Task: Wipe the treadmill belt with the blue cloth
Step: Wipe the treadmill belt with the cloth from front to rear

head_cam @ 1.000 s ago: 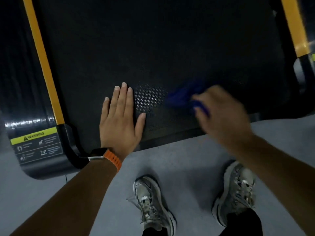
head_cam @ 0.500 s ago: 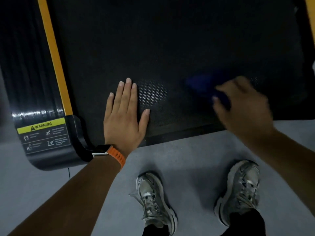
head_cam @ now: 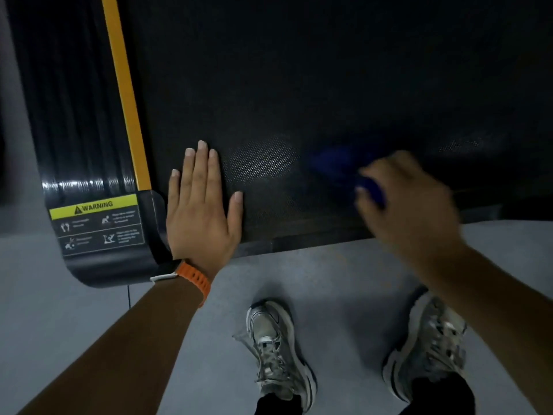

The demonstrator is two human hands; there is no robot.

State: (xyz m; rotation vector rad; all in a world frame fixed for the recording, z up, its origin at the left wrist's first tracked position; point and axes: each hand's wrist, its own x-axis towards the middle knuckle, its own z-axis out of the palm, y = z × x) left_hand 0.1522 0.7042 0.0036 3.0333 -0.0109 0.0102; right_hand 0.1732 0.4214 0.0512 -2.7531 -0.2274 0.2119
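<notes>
The black treadmill belt (head_cam: 299,85) fills the upper part of the view, its rear end toward me. My left hand (head_cam: 203,211) lies flat on the belt near its left rear corner, fingers straight and together. My right hand (head_cam: 410,199) is blurred with motion over the belt's rear edge at the right and grips the blue cloth (head_cam: 338,163), which sticks out to the left of the fingers and lies on the belt. Part of the cloth is hidden under the hand.
A yellow stripe (head_cam: 125,94) and a black ribbed side rail (head_cam: 68,100) run along the belt's left side, ending in a corner cap with a warning label (head_cam: 95,226). My two grey shoes (head_cam: 278,354) stand on the grey floor (head_cam: 74,324) behind the treadmill.
My right hand with the blue cloth has slid rightward along the belt's rear edge. My left hand has stayed flat in the same spot. The view has shifted a little.
</notes>
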